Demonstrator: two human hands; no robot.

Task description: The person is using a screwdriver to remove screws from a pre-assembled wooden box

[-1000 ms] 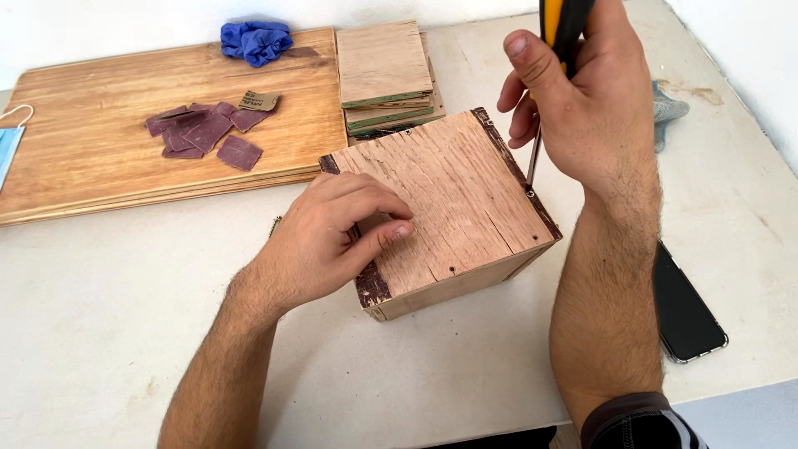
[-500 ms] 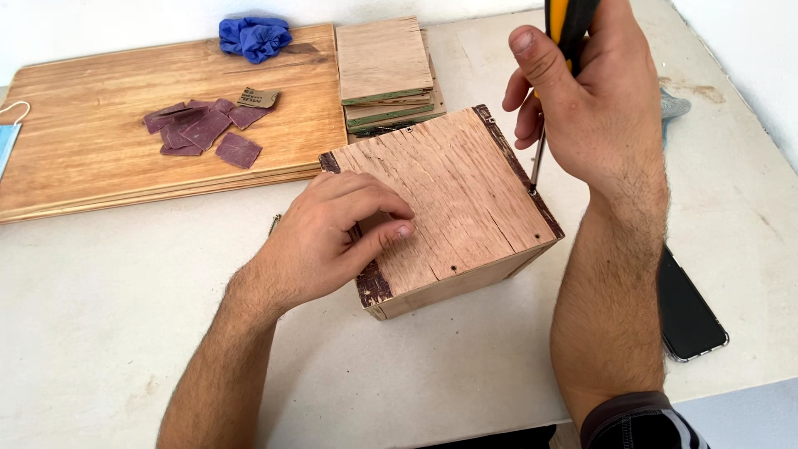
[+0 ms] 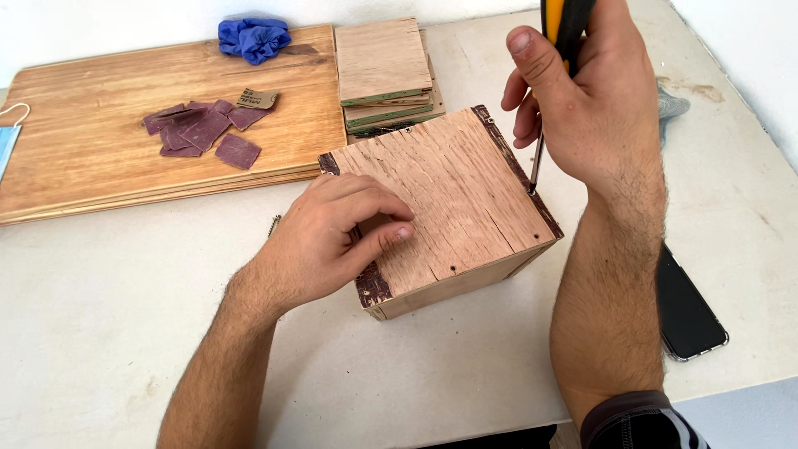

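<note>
The left hand lies palm down on the near left part of the wooden box, fingers curled over the top panel and pressing on it; it does not close around anything. The box stands on the white table, near its centre. At the near right, a black phone lies flat on the table, partly covered by the right forearm. The right hand is clenched around the yellow-and-black handle of a screwdriver; the shaft points down and its tip meets the right edge of the box top. Just beyond the box lies a stack of plywood panels. On the far left, a wooden board carries purple sandpaper pieces and a blue glove.
</note>
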